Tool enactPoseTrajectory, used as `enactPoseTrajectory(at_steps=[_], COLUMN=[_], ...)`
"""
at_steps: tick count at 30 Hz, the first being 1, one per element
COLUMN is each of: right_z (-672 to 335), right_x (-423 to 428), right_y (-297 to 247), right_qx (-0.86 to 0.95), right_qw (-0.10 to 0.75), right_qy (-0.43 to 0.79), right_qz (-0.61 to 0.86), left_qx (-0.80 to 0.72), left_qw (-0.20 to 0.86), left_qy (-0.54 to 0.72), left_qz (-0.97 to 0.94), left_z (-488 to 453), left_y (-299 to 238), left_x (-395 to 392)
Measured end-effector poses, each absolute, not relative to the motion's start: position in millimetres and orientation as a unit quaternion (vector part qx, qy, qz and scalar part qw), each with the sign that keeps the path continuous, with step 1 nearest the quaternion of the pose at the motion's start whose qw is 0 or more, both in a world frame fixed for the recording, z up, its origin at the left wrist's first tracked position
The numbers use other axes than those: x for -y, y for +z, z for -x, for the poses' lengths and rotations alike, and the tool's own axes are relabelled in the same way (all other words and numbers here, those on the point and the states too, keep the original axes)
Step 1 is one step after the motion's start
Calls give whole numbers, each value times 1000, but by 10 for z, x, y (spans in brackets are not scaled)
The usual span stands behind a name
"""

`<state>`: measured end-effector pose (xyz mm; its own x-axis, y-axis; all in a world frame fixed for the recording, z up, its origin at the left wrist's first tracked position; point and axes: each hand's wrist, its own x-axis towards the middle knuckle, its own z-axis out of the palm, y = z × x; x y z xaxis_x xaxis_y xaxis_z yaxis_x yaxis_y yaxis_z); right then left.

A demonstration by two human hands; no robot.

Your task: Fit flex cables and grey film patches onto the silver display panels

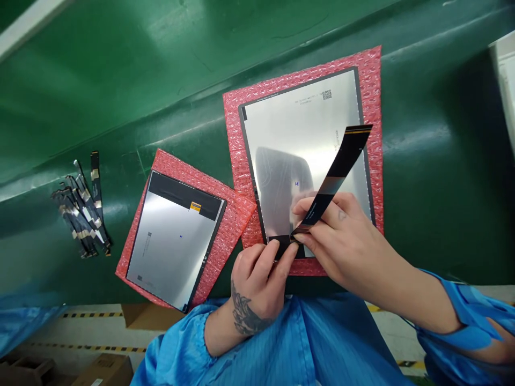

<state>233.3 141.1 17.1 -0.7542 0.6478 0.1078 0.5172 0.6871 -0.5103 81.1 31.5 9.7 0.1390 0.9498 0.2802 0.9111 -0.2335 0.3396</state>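
My right hand [341, 230] pinches the lower end of a black flex cable [349, 153], whose free end slants up and to the right over a large display panel [277, 128]. The panel lies with its silvery back up on a pink bubble-wrap sheet [372, 69]. At the panel's lower edge my left hand [261, 273] is closed, fingertips on the black strip [285, 246] there, beside the cable's low end. Fingers hide the spot where cable and strip come together, so I cannot tell whether they are joined.
A smaller display panel [173, 241] with a black band and a gold connector [195, 207] lies on another pink bubble-wrap sheet [237, 206] to the left. Farther left is a pile of flex cables [82, 214] on the green work surface [422, 177]. Cardboard boxes [104, 370] stand below.
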Motion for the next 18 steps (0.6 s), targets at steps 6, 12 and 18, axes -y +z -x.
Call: enactPoseTrajectory(at_steps=[6, 12, 18], right_z=[-2335, -2335, -2338], right_x=[-1410, -1417, -1418], right_y=[173, 185, 208], right_qx=[911, 907, 906], right_qw=[143, 142, 141], right_qy=[226, 236, 231], right_qz=[312, 320, 326], left_qx=[-623, -639, -630], left_qw=[67, 121, 65], left_qy=[210, 229, 204], left_qz=[-750, -724, -746], left_z=[-812, -800, -819], left_y=[127, 149, 102], left_x=[-341, -363, -350])
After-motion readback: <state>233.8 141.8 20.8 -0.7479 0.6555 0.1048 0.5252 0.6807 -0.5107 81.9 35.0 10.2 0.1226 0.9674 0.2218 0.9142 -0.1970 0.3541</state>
